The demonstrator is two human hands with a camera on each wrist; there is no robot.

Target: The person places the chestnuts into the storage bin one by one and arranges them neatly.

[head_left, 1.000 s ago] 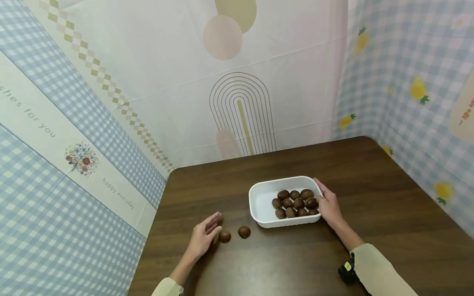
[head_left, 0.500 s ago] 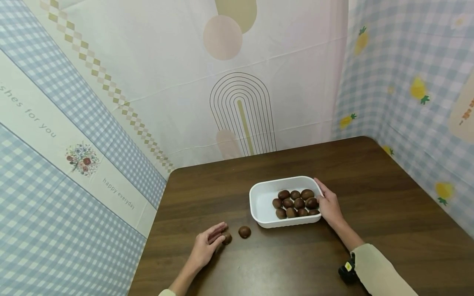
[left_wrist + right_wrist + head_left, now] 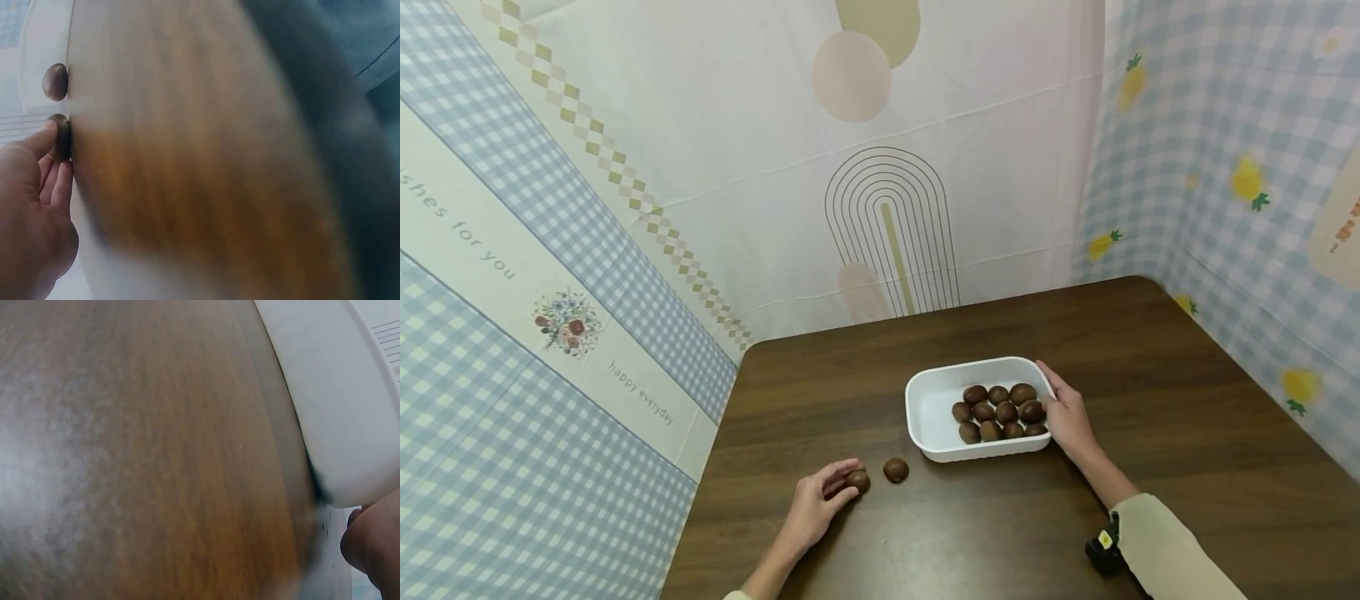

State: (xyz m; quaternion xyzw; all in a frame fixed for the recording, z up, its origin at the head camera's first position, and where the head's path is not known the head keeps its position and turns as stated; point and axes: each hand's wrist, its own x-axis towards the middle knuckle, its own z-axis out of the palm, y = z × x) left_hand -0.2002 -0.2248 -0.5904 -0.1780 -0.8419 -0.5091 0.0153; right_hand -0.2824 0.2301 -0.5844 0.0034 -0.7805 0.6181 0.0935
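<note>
My left hand (image 3: 814,503) pinches a glossy dark brown chestnut (image 3: 858,481) on the table, thumb on the near side and fingers on the far side. In the left wrist view, the thumb tip lies against that chestnut (image 3: 61,137). A second chestnut (image 3: 896,470) lies just to its right, untouched. My right hand (image 3: 1070,422) grips the right end of a white rectangular dish (image 3: 934,417), thumb over the rim. Several chestnuts (image 3: 1006,412) lie grouped in the dish's right part. The right wrist view shows the dish's outer wall (image 3: 350,412) beside the hand.
The dark wooden table (image 3: 820,383) reaches back to a white printed cloth (image 3: 760,208). Blue checked cloths hang along the left and right sides. A black wrist device (image 3: 1103,546) sits at my right sleeve (image 3: 1165,542).
My left hand has moved slightly right and down, its fingers closing around the nearer chestnut, which shifted slightly right. The right hand and the dish have stayed in place.
</note>
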